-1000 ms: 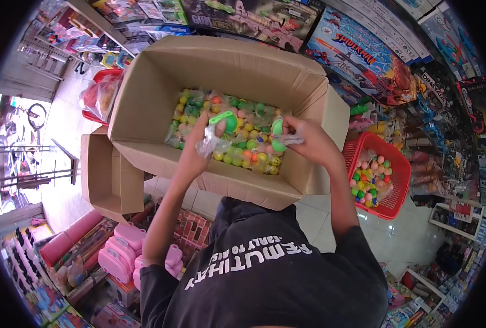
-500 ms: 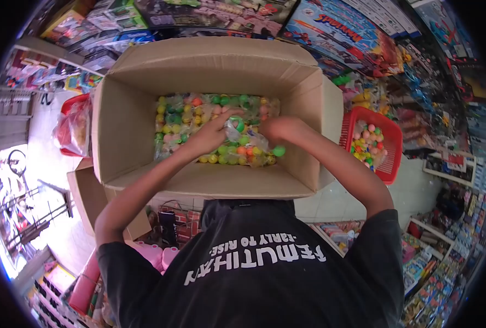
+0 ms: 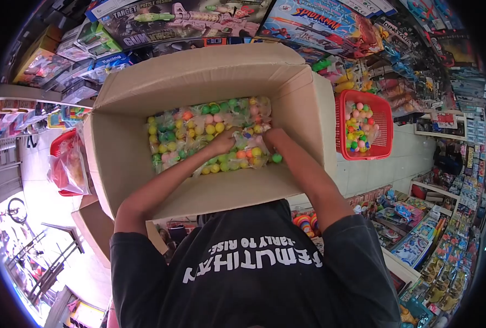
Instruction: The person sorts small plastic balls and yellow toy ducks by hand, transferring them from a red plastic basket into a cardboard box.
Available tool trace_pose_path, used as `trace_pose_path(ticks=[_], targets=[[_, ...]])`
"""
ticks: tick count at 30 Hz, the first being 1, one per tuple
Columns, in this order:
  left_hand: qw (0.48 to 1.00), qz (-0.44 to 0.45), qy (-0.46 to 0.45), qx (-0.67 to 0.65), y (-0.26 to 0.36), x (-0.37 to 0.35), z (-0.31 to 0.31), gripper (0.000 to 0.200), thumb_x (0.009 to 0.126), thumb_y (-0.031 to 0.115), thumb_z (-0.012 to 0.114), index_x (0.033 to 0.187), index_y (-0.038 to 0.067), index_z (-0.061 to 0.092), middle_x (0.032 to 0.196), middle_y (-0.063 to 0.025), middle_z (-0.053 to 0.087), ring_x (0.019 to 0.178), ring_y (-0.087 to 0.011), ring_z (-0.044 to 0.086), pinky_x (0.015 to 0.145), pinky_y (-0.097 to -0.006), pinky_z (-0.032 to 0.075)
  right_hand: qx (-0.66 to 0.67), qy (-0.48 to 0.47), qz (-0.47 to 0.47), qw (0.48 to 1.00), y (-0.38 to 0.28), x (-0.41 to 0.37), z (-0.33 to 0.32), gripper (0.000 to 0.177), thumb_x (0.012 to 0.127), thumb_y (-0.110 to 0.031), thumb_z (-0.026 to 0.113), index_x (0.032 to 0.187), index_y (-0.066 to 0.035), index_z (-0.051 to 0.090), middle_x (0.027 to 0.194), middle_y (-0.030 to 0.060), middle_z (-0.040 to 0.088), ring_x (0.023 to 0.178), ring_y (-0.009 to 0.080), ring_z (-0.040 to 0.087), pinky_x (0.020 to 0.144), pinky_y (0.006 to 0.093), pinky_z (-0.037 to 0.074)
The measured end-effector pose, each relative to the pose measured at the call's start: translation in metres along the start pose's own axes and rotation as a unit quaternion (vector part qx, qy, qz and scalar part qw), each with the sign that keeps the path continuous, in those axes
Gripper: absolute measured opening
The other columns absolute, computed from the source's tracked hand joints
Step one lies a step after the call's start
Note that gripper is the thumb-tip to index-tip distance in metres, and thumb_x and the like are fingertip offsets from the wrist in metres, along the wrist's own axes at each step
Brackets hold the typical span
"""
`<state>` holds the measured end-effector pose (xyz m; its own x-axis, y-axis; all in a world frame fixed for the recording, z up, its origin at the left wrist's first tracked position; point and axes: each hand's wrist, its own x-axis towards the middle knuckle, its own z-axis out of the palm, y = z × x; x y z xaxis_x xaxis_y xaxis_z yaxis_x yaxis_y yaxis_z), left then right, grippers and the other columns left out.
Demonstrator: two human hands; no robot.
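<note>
So both hands are down inside the big cardboard box [image 3: 199, 76], which is packed across the bottom with clear bags of little balls [image 3: 182, 136] in yellow, green, pink and orange. The left hand [image 3: 223, 143] sits on the pile around the middle of the box, knuckles up and fingers curled down into the plastic. The right hand [image 3: 273, 139] is just beside it to the right, curled over the same way. The fingertips on both are buried in the bags, so I honestly can't tell whether either hand has a real grip on one or is only pressing in. A loose-looking green ball [image 3: 276, 158] sits right by the right wrist, near the box's near wall. Right of the box, touching or almost touching its side flap, there's a red basket [image 3: 385, 117] with another bag of the same balls in it. Left of the box is a plastic sack [image 3: 68, 164] stuffed in a red tub. Along the far side are boxed toys, like a toy gun box [image 3: 182, 19].
</note>
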<state>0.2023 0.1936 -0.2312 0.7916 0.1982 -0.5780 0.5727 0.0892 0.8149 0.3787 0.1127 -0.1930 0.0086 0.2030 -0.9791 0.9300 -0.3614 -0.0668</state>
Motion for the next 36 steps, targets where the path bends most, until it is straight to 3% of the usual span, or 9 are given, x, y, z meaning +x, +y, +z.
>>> trace_pose_path(ticks=[2, 4, 6, 9, 13, 21, 25, 27, 36], targets=[[0.999, 0.014, 0.010, 0.048, -0.011, -0.001, 0.010, 0.046, 0.077, 0.007, 0.037, 0.122, 0.014, 0.042, 0.096, -0.0105, 0.050, 0.079, -0.0218, 0.054, 0.066, -0.0348, 0.053, 0.009, -0.020, 0.002, 1.000, 0.013, 0.010, 0.010, 0.041, 0.067, -0.013, 0.074, 0.096, 0.010, 0.056, 0.084, 0.0136, 0.065, 0.066, 0.0204, 0.065, 0.054, 0.0318, 0.053], [0.998, 0.038, 0.008, 0.040, -0.025, 0.004, 0.018, 0.047, 0.078, 0.007, 0.036, 0.124, 0.013, 0.041, 0.100, -0.0133, 0.051, 0.082, -0.0225, 0.055, 0.068, -0.0365, 0.054, 0.013, -0.027, -0.004, 1.000, 0.013, 0.030, 0.011, 0.041, 0.067, -0.013, 0.074, 0.096, 0.010, 0.056, 0.084, 0.0135, 0.065, 0.066, 0.0202, 0.065, 0.054, 0.0315, 0.053], [0.998, -0.060, -0.035, -0.012, -0.010, -0.002, 0.028, 0.052, 0.078, 0.007, 0.036, 0.130, 0.014, 0.037, 0.108, -0.0159, 0.051, 0.089, -0.0242, 0.056, 0.071, -0.0371, 0.055, 0.105, -0.085, 0.032, 0.990, 0.024, 0.045, 0.018, 0.036, 0.068, -0.012, 0.073, 0.090, 0.011, 0.057, 0.081, 0.0133, 0.066, 0.062, 0.0196, 0.065, 0.054, 0.0319, 0.054], [0.994, -0.062, -0.065, -0.056, -0.021, 0.008, 0.043, 0.055, 0.080, 0.009, 0.036, 0.135, 0.015, 0.033, 0.115, -0.0155, 0.049, 0.097, -0.0263, 0.055, 0.075, -0.0377, 0.054, 0.126, -0.101, 0.049, 0.986, 0.032, 0.058, 0.021, 0.032, 0.070, -0.012, 0.072, 0.091, 0.009, 0.058, 0.079, 0.0147, 0.066, 0.060, 0.0202, 0.065, 0.052, 0.0324, 0.055], [0.988, -0.075, -0.083, -0.106, -0.031, 0.019, 0.058, 0.050, 0.084, 0.007, 0.033, 0.133, 0.016, 0.032, 0.113, -0.0134, 0.050, 0.097, -0.0231, 0.055, 0.077, -0.0379, 0.053, 0.131, -0.050, 0.018, 0.990, 0.035, 0.057, 0.028, 0.030, 0.072, -0.013, 0.070, 0.091, 0.008, 0.059, 0.079, 0.0162, 0.066, 0.059, 0.0212, 0.065, 0.052, 0.0326, 0.055], [0.980, -0.082, -0.093, -0.158, -0.047, 0.042, 0.076, 0.047, 0.086, 0.006, 0.030, 0.131, 0.017, 0.030, 0.107, -0.0114, 0.049, 0.091, -0.0203, 0.056, 0.076, -0.0353, 0.051, 0.224, -0.090, 0.136, 0.961, 0.026, 0.068, 0.032, 0.027, 0.082, -0.015, 0.054, 0.097, 0.006, 0.060, 0.085, 0.0175, 0.066, 0.070, 0.0249, 0.066, 0.064, 0.0373, 0.055], [0.981, -0.097, -0.058, -0.158, -0.042, 0.043, 0.079, 0.046, 0.084, 0.005, 0.030, 0.129, 0.017, 0.031, 0.108, -0.0124, 0.047, 0.091, -0.0206, 0.055, 0.074, -0.0347, 0.052, 0.215, -0.111, 0.142, 0.960, 0.024, 0.059, 0.031, 0.029, 0.083, -0.017, 0.051, 0.099, 0.005, 0.061, 0.092, 0.0175, 0.066, 0.073, 0.0256, 0.066, 0.067, 0.0367, 0.055], [0.982, -0.101, -0.047, -0.154, -0.039, 0.041, 0.079, 0.047, 0.084, 0.004, 0.030, 0.128, 0.018, 0.031, 0.108, -0.0127, 0.047, 0.092, -0.0209, 0.055, 0.074, -0.0343, 0.052, 0.281, -0.039, 0.138, 0.949, 0.025, 0.053, 0.035, 0.029, 0.084, -0.018, 0.050, 0.099, 0.005, 0.060, 0.096, 0.0175, 0.065, 0.074, 0.0253, 0.066, 0.068, 0.0359, 0.055], [0.975, -0.107, -0.053, -0.188, -0.035, 0.041, 0.079, 0.042, 0.088, 0.013, 0.034, 0.129, 0.015, 0.029, 0.110, -0.0146, 0.047, 0.091, -0.0250, 0.055, 0.068, -0.0353, 0.055, 0.172, -0.084, 0.073, 0.979, 0.023, 0.057, 0.032, 0.046, 0.077, -0.026, 0.067, 0.106, 0.007, 0.055, 0.100, 0.0174, 0.063, 0.072, 0.0240, 0.067, 0.066, 0.0368, 0.054]])
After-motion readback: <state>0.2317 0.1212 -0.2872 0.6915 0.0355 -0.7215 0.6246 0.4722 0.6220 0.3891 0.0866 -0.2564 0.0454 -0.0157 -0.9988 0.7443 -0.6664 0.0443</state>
